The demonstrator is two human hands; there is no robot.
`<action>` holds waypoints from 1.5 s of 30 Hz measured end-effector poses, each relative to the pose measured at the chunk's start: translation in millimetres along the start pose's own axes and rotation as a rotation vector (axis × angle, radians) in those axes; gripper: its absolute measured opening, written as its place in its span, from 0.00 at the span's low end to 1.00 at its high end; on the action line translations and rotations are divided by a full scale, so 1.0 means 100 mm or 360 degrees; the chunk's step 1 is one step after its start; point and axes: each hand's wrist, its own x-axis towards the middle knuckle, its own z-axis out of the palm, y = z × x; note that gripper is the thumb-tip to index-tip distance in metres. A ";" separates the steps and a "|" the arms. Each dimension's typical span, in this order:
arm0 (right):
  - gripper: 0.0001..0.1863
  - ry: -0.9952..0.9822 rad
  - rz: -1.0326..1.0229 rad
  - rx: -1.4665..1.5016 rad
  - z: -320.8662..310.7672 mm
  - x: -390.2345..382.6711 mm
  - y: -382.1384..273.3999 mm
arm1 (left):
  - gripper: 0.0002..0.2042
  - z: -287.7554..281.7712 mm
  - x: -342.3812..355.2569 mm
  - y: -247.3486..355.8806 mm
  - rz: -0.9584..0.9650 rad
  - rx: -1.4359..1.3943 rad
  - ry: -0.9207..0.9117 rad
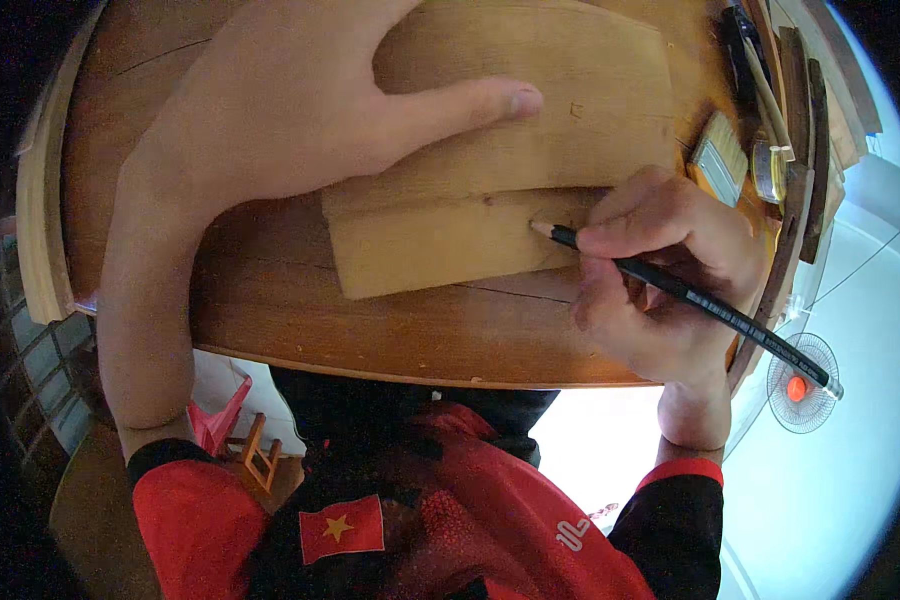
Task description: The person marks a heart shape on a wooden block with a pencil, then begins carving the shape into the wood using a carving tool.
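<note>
My left hand (280, 110) rests over the upper pale wooden board (590, 60), fingers reaching out of view at the top edge and thumb stretched to the right. Just below lies a narrower pale strip (420, 250), with a seam between the two pieces. My right hand (670, 260) grips a black pencil (740, 325) near its sharpened end, whose point touches the strip near its right part. Both pieces lie on the brown wooden tabletop (390, 340).
At the right of the tabletop lie a flat paintbrush (718, 160), dark tools (740, 55) and wooden strips (795, 200). More strips (45, 220) line the left edge. Beyond are a fan (802, 383) and a small wooden stool (260, 455).
</note>
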 end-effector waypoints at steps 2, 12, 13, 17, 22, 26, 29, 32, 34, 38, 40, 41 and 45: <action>0.10 0.0013 -0.0002 -0.0005 0.01 -0.01 -0.01 | 0.29 0.00 -0.03 0.04 0.0096 0.0033 0.0109; 0.10 0.0034 0.0031 -0.0017 0.05 0.02 -0.06 | 0.29 0.04 0.03 -0.07 0.0043 0.0121 0.0004; 0.10 0.0079 0.0092 0.0034 0.06 0.01 -0.06 | 0.29 0.02 0.00 -0.09 -0.0009 0.0153 -0.0031; 0.11 0.0013 -0.0013 -0.0028 0.06 0.02 -0.03 | 0.29 0.02 -0.08 -0.03 0.0156 0.0029 0.0120; 0.11 0.0052 0.0056 0.0061 0.08 0.01 -0.05 | 0.28 -0.01 -0.05 0.10 0.0201 0.0021 0.0194; 0.12 0.0024 0.0076 -0.0053 0.08 0.01 -0.09 | 0.28 -0.01 -0.01 0.02 0.0081 0.0151 0.0055; 0.13 0.0020 0.0054 -0.0070 0.09 0.02 -0.10 | 0.28 -0.01 -0.07 -0.04 0.0152 0.0052 0.0123; 0.13 0.0042 0.0114 -0.0022 0.11 0.02 -0.11 | 0.28 -0.02 -0.09 -0.08 0.0066 0.0142 0.0034; 0.12 0.0018 0.0112 -0.0040 0.11 0.02 -0.11 | 0.28 0.00 -0.06 -0.09 0.0069 0.0155 0.0017; 0.12 0.0031 0.0031 -0.0037 0.12 0.02 -0.12 | 0.27 0.08 0.03 -0.12 0.0268 -0.0176 0.0178; 0.12 0.0037 0.0076 -0.0042 0.12 0.02 -0.12 | 0.27 0.08 0.01 -0.11 0.0270 -0.0183 0.0198; 0.12 0.0015 0.0062 -0.0027 0.12 0.02 -0.12 | 0.27 0.06 -0.04 -0.08 0.0258 -0.0103 0.0202; 0.12 -0.0040 -0.0017 -0.0028 0.11 0.04 -0.09 | 0.28 -0.02 -0.08 -0.06 0.0088 0.0159 0.0037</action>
